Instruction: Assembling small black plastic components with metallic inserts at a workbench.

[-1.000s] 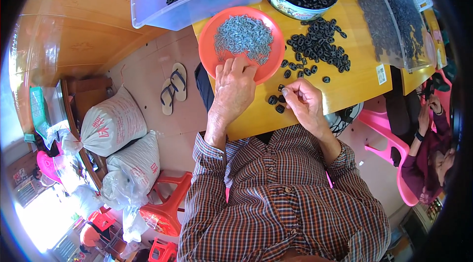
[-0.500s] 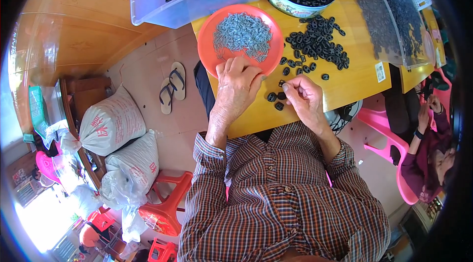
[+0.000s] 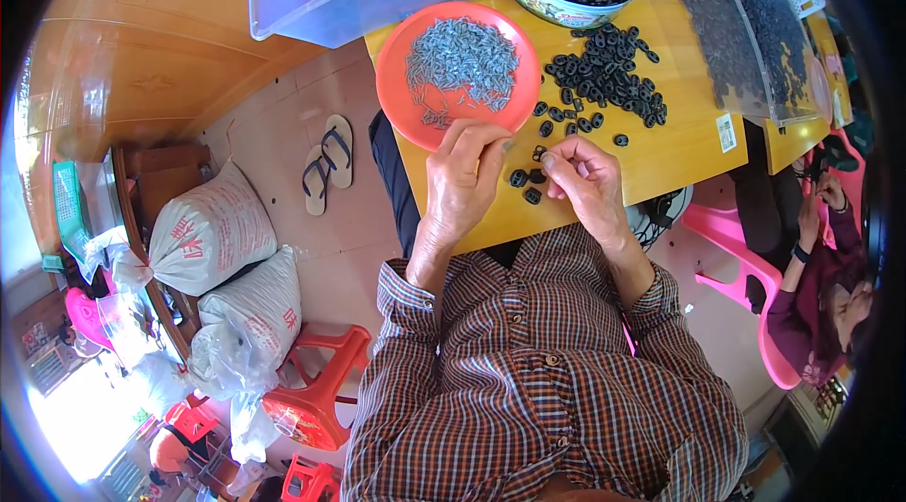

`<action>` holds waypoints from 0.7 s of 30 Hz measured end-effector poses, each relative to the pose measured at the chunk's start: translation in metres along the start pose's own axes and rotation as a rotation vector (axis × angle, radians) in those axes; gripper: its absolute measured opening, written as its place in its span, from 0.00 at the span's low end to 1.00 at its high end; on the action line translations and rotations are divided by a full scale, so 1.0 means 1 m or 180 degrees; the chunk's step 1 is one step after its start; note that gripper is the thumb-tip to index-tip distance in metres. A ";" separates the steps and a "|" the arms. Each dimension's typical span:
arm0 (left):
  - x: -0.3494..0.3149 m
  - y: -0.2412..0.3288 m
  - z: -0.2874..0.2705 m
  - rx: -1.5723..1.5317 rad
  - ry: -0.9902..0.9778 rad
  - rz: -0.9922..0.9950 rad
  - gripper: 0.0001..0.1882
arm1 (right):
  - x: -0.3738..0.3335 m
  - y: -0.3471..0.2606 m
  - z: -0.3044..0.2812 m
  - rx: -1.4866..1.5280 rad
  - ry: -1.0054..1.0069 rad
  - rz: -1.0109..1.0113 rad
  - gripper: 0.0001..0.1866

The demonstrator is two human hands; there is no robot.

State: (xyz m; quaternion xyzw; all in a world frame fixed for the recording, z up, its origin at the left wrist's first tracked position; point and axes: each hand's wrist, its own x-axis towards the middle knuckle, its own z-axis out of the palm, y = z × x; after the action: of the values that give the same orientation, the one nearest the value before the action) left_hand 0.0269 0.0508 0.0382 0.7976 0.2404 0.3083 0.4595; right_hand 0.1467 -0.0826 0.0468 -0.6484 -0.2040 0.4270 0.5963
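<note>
My right hand (image 3: 587, 186) pinches a small black plastic piece with holes (image 3: 539, 153) between thumb and fingertips, low over the table's near edge. Close by on its left is my left hand (image 3: 462, 174), its thumb and fingers pressed together; whatever they hold is too small to make out. A round red plate (image 3: 396, 92) lies just beyond the left hand, heaped with short grey metal pins (image 3: 462, 58). Several black oval pieces (image 3: 533, 195) lie between my hands. Farther off, a loose pile of the same two-holed pieces (image 3: 604, 68) spreads over the yellow table (image 3: 694, 139).
Behind the plate stands a clear plastic bin (image 3: 377, 16) of black parts, with a round tin (image 3: 571, 13) beside it. Another clear bin (image 3: 779, 77) stands far right. A co-worker (image 3: 821, 285) sits at the right. White sacks (image 3: 217, 228) and a red stool (image 3: 326, 379) are left.
My left hand has drawn back from the pins at the plate's near side and moved right, toward my right hand. The right hand keeps its pinch on the black piece.
</note>
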 end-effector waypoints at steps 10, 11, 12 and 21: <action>-0.015 0.002 0.000 -0.2205 -0.0248 -0.1280 0.04 | -0.005 -0.008 0.007 0.0211 -0.0204 -0.0115 0.05; -0.016 0.001 0.001 -0.2356 -0.0202 -0.1329 0.05 | -0.005 -0.009 0.008 0.0217 -0.0241 -0.0137 0.04; -0.017 0.000 0.001 -0.2507 -0.0156 -0.1378 0.05 | -0.005 -0.009 0.008 0.0214 -0.0247 -0.0138 0.04; -0.019 0.004 0.001 -0.2757 0.0020 -0.1297 0.10 | -0.008 -0.012 0.014 0.0124 -0.0230 -0.0219 0.05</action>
State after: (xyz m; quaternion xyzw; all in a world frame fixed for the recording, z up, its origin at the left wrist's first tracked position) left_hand 0.0149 0.0358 0.0367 0.4684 0.2427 0.2862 0.7999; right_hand 0.1342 -0.0778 0.0614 -0.6135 -0.2392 0.4333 0.6154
